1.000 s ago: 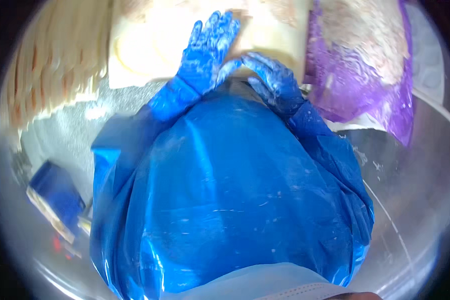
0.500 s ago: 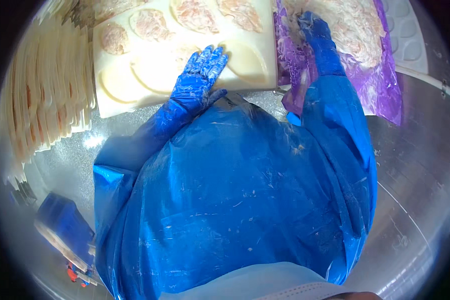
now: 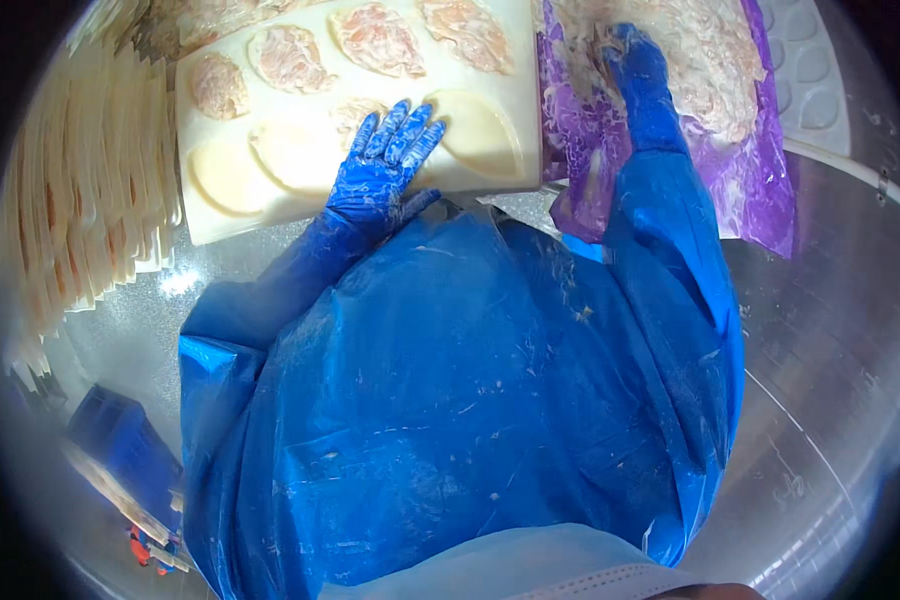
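Observation:
My left hand (image 3: pixel 382 165), in a blue glove smeared white, lies flat with its fingers spread on a white moulded tray (image 3: pixel 202 222). Just past its fingertips, a small piece of pale raw meat (image 3: pixel 355 116) shows in one hollow, partly covered by the hand. My right hand (image 3: pixel 638 65), also gloved in blue, reaches into a heap of wet, pale raw meat (image 3: pixel 715 75) on purple plastic film (image 3: pixel 770 215). Its fingers are curled into the heap, with the tips hidden. Several flattened meat pieces (image 3: pixel 378 40) fill the far row of tray hollows.
At the left stands a tall stack of thin white trays (image 3: pixel 90 180). Another white moulded tray (image 3: pixel 805 70) lies beyond the purple film on the right. Below the stack is a blue crate (image 3: pixel 125 450). The metal table (image 3: pixel 820 330) curves around me.
The whole view has shifted slightly, with the tray and film now a little lower and to the left. My right hand has moved slightly rightward within the meat. My left hand keeps its place on the tray.

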A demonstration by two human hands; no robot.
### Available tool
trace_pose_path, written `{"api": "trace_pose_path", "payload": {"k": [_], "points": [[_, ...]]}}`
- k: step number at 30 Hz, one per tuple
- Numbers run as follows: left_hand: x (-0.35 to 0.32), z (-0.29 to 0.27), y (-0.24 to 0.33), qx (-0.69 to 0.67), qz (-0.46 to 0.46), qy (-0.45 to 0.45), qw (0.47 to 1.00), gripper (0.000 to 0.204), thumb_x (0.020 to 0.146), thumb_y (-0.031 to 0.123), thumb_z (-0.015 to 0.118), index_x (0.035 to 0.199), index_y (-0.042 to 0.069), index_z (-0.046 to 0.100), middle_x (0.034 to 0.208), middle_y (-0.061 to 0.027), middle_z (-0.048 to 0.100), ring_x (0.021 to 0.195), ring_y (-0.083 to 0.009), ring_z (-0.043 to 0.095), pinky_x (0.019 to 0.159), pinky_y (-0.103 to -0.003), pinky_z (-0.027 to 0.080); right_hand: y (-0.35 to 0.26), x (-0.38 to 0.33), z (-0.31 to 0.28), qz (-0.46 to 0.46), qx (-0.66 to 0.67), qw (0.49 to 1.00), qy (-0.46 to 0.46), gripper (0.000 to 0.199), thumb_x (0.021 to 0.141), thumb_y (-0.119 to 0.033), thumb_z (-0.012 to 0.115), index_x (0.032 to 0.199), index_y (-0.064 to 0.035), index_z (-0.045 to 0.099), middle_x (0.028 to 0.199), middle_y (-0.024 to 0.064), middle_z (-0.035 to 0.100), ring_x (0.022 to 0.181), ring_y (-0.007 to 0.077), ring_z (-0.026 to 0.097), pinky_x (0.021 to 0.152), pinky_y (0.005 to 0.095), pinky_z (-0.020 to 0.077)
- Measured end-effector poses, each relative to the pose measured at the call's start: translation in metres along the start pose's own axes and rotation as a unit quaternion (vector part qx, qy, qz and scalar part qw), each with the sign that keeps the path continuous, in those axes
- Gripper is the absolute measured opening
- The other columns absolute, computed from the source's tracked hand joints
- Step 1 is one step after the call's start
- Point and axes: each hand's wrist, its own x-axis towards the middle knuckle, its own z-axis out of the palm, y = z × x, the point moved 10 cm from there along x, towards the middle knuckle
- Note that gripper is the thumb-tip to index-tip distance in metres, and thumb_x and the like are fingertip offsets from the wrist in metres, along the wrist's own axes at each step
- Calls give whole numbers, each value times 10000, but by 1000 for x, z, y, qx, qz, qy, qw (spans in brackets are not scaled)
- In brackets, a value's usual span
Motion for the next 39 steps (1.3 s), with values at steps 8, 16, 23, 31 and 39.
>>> {"api": "trace_pose_path", "payload": {"k": [8,16,23,31,39], "points": [[-9,-3,-3,-1,-26,5,1000,865,831,325,746,1577,185,330,1644,-115,286,1520,-345,248,1244,-537,152,23,-69,-36,226,229,935,-153,537,866,-320,711,1309,-38,600,1186,158,679,1056,341,664,964,393,505],[-6,-3,-1,17,-26,0,1000,845,834,339,756,1562,186,356,1630,-117,315,1498,-356,290,1231,-544,178,-7,-43,-79,13,24,1000,-7,473,855,-314,778,1250,-86,654,1178,133,708,1093,305,663,975,382,504],[0,1,4,15,-12,3,1000,833,855,340,735,1572,198,337,1639,-107,295,1516,-341,254,1243,-531,157,28,-17,-4,50,-56,997,0,516,891,-340,706,1318,-64,614,1260,202,668,1168,369,632,1008,436,495],[-9,-2,-2,2,0,19,1000,792,876,309,707,1572,204,344,1641,-107,294,1518,-342,252,1245,-528,155,0,-67,-64,317,574,755,-35,481,963,-312,648,1339,-17,597,1224,159,681,1093,271,646,946,380,519],[-17,-37,-23,-111,10,249,962,557,908,195,630,1452,132,529,1529,-144,472,1390,-372,451,1171,-526,307,-211,-62,12,49,607,711,-353,442,1011,-226,589,1390,-3,545,1313,114,652,1133,252,649,950,383,523]]}}
